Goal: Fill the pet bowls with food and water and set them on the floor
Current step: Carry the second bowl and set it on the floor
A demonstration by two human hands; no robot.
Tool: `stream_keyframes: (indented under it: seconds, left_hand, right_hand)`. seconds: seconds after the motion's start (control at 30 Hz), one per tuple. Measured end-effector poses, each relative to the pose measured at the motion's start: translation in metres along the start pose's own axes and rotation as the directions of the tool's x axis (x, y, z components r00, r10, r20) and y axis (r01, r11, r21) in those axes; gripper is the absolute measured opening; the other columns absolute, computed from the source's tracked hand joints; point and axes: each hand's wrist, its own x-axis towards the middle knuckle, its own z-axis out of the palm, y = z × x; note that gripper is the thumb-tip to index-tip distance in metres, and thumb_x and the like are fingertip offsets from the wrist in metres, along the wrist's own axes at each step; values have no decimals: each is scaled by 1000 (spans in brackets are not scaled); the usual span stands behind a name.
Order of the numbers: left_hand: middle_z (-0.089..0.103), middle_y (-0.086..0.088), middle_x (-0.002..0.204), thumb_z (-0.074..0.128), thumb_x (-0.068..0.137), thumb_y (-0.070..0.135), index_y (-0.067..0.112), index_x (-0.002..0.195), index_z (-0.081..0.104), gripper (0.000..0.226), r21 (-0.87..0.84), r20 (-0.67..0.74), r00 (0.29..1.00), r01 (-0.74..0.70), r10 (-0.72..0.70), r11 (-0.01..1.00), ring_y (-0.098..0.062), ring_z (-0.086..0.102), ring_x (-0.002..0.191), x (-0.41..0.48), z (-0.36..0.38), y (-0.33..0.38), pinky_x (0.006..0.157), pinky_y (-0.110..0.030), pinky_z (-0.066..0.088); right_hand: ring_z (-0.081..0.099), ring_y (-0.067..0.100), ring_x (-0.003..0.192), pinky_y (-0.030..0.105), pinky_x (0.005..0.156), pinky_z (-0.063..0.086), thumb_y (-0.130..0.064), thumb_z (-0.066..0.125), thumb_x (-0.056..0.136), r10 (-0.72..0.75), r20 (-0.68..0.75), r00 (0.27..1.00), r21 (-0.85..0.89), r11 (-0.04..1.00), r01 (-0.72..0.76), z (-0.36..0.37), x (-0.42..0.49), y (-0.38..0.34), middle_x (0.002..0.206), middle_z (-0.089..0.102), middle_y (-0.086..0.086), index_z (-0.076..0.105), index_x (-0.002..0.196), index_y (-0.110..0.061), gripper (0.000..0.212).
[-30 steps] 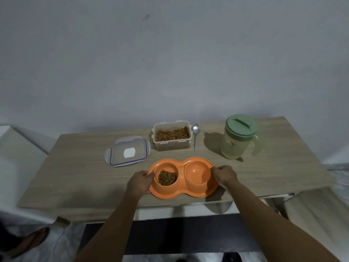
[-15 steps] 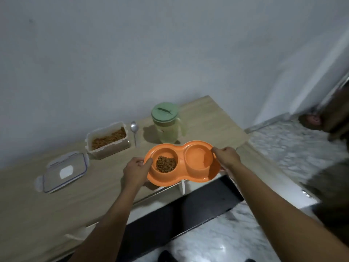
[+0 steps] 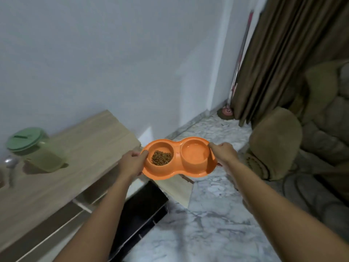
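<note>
Moved: the orange double bowl, lifted off the table a second ago, now hangs past the table's right end, above the marble floor; the view swings right with it, and the food container and its lid are out of sight.
Left hand: grips the bowl's left end, thumb over the rim, fingers underneath.
Right hand: grips the bowl's right end, thumb on the rim beside the water well.
Bowl: held in the air between both hands, roughly level.
Left well: brown kibble in a small heap.
Right well: water, shallow and clear.
Table: a pale green pitcher with a green lid stands at far left, a spoon just beside it, blurred.
Right side: a brown armchair on the floor, a brown curtain behind it.
Corner: a mop stands against the wall by the curtain.
</note>
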Motion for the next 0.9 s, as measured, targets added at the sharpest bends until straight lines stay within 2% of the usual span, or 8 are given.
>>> stream_keyframes:
  seconds: [0.1,0.13,0.23,0.37,0.47,0.57,0.73,0.9]
  left_hand:
    - [72,-7,86,73,79,45,19,91,70,29,5,59,998,-15,15,1000,-21,67,66,-16,59,23,48,-26,52]
    - [71,-5,88,73,84,41,16,95,71,27,18,70,997,-13,11,1000,-19,67,69,-20,78,29,50,-27,55]
    - [69,-6,84,72,89,33,12,93,70,21,26,110,994,7,-10,1000,-18,66,68,-28,130,53,59,-34,62]
    - [65,-1,79,73,88,33,9,102,69,28,35,148,989,17,-22,999,-17,65,69,-25,200,79,60,-33,60]
    - [69,-6,91,74,85,37,9,110,67,37,11,180,983,37,-38,999,-21,69,79,-14,233,87,66,-40,64]
    - [72,-12,101,73,81,43,12,111,66,44,25,187,980,56,-59,998,-26,73,87,5,268,95,70,-45,66]
    - [71,-9,100,73,85,41,11,112,66,40,43,179,979,89,-95,995,-25,71,87,34,328,121,71,-45,64]
    - [72,-10,98,72,86,40,10,113,66,40,69,134,984,105,-113,992,-23,70,83,50,371,148,62,-37,61]
  right_hand:
    - [68,34,89,47,81,61,-64,56,64,38,-15,999,-5,999,-38,-54,30,29,101,71,15,66,102,-9,67]
    - [67,36,93,46,82,60,-62,57,67,48,-28,998,-4,999,-48,-70,38,36,105,71,16,67,105,-7,68]
    - [66,36,94,35,78,54,-49,61,85,45,-82,996,-19,999,-46,-116,62,53,105,71,18,70,103,-1,52]
    - [64,33,95,30,76,43,-46,61,88,101,-116,988,28,995,-98,-162,110,80,102,70,17,73,100,-1,47]
    - [66,34,91,33,73,45,-54,60,78,116,-109,987,53,992,-110,-177,138,87,91,70,17,70,80,-7,48]
    - [64,30,82,34,71,46,-56,57,70,132,-112,985,48,991,-127,-190,176,93,77,63,12,59,64,-13,43]
    - [59,28,75,34,69,45,-50,59,72,147,-85,985,50,988,-143,-215,242,91,69,60,8,55,55,-13,41]
    - [50,26,68,33,67,39,-41,59,85,134,-39,990,-36,990,-136,-238,304,82,58,48,4,46,49,-12,48]
